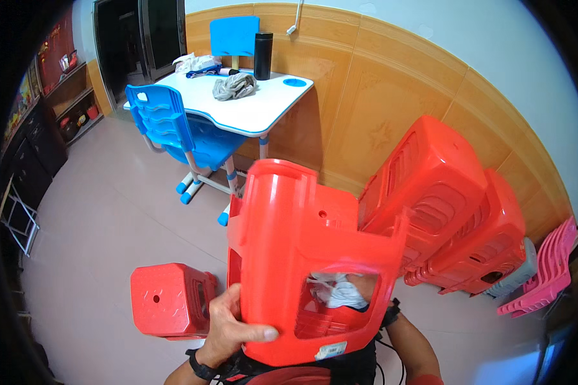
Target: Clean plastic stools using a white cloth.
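My left hand grips the lower left edge of a red plastic stool, its thumb laid over the outer face. The stool is held up before my body and turned on its side. Through its side opening, part of my right hand shows at a white cloth inside the stool. The fingers of that hand are mostly hidden, so their hold on the cloth cannot be made out. A sticker is on the stool's lower edge.
A small red stool stands on the floor at left. Tall stacked red stools and pink plastic items line the wall at right. Behind are a blue chair and a white desk with a black bottle and cloths.
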`<move>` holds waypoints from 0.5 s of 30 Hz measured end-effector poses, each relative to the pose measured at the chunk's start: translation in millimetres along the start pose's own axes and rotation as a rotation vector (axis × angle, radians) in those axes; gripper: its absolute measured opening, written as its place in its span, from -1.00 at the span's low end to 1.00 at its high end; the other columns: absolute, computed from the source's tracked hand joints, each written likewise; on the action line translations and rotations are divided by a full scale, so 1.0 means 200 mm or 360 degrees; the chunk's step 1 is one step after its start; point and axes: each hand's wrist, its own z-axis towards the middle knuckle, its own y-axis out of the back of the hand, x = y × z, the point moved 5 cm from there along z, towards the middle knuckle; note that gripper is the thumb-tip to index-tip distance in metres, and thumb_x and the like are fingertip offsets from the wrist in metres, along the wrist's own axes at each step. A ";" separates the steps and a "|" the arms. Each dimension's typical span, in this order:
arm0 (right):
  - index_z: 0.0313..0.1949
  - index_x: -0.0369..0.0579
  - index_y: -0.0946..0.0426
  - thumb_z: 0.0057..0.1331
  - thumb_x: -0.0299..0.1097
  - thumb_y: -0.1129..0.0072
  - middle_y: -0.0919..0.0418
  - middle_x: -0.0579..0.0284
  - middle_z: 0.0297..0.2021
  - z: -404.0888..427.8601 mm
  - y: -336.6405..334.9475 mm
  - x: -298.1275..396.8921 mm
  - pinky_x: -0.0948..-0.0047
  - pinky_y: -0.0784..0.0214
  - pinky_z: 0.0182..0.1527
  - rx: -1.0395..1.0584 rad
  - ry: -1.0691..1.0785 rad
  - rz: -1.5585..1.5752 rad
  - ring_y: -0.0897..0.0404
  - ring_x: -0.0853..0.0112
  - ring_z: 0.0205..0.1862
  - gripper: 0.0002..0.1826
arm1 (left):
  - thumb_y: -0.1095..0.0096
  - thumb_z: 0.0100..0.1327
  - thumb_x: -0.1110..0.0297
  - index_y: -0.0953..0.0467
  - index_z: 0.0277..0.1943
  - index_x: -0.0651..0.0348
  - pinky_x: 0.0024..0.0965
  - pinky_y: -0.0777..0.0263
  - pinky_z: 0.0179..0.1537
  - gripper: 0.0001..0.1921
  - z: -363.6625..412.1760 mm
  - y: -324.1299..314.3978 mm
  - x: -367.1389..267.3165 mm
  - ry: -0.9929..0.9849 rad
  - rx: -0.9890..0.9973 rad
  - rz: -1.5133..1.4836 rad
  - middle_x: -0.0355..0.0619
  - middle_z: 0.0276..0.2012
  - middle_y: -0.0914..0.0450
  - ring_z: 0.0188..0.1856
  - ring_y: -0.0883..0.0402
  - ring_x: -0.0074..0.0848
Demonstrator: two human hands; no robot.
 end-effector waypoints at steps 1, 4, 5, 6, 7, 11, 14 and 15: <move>-0.05 -0.13 -0.49 0.30 -0.32 -0.09 -0.53 0.21 -0.05 -0.18 0.05 -0.42 0.32 -0.43 -0.03 -0.0167 -0.0003 0.0354 -0.54 0.38 -0.09 -0.74 | -0.65 -0.26 0.46 -0.36 0.07 0.53 -0.33 -0.39 0.10 -0.22 -0.02 -0.07 -0.02 0.0021 0.0110 0.0101 0.06 -0.02 -0.56 0.00 -0.54 -0.42; -0.15 -0.17 -0.53 0.26 -0.43 -0.14 -0.57 0.19 -0.19 -0.22 0.27 -0.44 0.39 -0.46 -0.21 -0.0531 -0.0934 0.1418 -0.55 0.42 -0.21 -0.81 | -0.69 -0.26 0.29 -0.38 -0.01 0.53 -0.39 -0.49 -0.04 -0.22 -0.14 -0.08 -0.08 -0.0287 0.0203 0.0573 0.09 -0.11 -0.61 -0.14 -0.63 -0.41; -0.19 -0.20 -0.54 0.23 -0.46 -0.17 -0.58 0.20 -0.25 -0.24 0.35 -0.47 0.41 -0.45 -0.26 -0.0745 -0.1067 0.1650 -0.55 0.43 -0.26 -0.84 | -0.69 -0.26 0.29 -0.38 -0.01 0.53 -0.39 -0.49 -0.04 -0.22 -0.15 -0.08 -0.08 -0.0280 0.0215 0.0565 0.09 -0.11 -0.61 -0.14 -0.63 -0.41; -0.23 -0.22 -0.55 0.21 -0.49 -0.18 -0.59 0.22 -0.32 -0.23 0.44 -0.44 0.44 -0.44 -0.30 -0.0785 -0.1103 0.1323 -0.55 0.46 -0.32 -0.87 | -0.71 -0.32 0.20 -0.42 -0.10 0.47 -0.43 -0.49 -0.19 -0.25 -0.17 -0.09 -0.11 -0.0551 0.0232 0.0972 0.04 -0.23 -0.62 -0.26 -0.63 -0.46; -0.28 -0.24 -0.56 0.20 -0.51 -0.18 -0.59 0.24 -0.38 -0.22 0.54 -0.35 0.46 -0.42 -0.34 -0.0814 -0.1127 0.0999 -0.55 0.48 -0.39 -0.89 | -0.72 -0.37 0.11 -0.45 -0.19 0.41 -0.47 -0.49 -0.35 -0.27 -0.21 -0.12 -0.14 -0.0825 0.0247 0.1383 -0.01 -0.36 -0.63 -0.38 -0.64 -0.51; -0.30 -0.27 -0.57 0.20 -0.52 -0.17 -0.58 0.24 -0.41 -0.16 0.75 -0.05 0.49 -0.42 -0.35 -0.0940 -0.1097 0.1072 -0.55 0.48 -0.44 -0.91 | -0.70 -0.37 0.03 -0.45 -0.27 0.36 -0.50 -0.40 -0.58 -0.30 -0.23 -0.13 0.00 -0.1136 0.0207 0.1523 -0.09 -0.58 -0.56 -0.62 -0.58 -0.47; -0.24 -0.28 -0.56 0.22 -0.50 -0.17 -0.58 0.23 -0.40 -0.11 0.90 0.07 0.55 -0.40 -0.35 -0.1155 -0.0791 0.1197 -0.56 0.52 -0.42 -0.86 | -0.62 -0.23 0.07 -0.45 -0.20 0.41 -0.41 -0.53 -0.50 -0.34 -0.25 -0.16 0.07 -0.0994 0.0337 0.1650 -0.05 -0.56 -0.56 -0.57 -0.62 -0.36; -0.23 -0.28 -0.56 0.22 -0.50 -0.17 -0.58 0.24 -0.40 -0.07 0.91 0.15 0.57 -0.39 -0.34 -0.1123 -0.0725 0.1238 -0.55 0.53 -0.42 -0.86 | -0.59 -0.20 0.06 -0.46 -0.23 0.37 -0.41 -0.50 -0.53 -0.39 -0.26 -0.17 0.09 -0.1050 0.0355 0.1695 -0.09 -0.61 -0.52 -0.61 -0.59 -0.36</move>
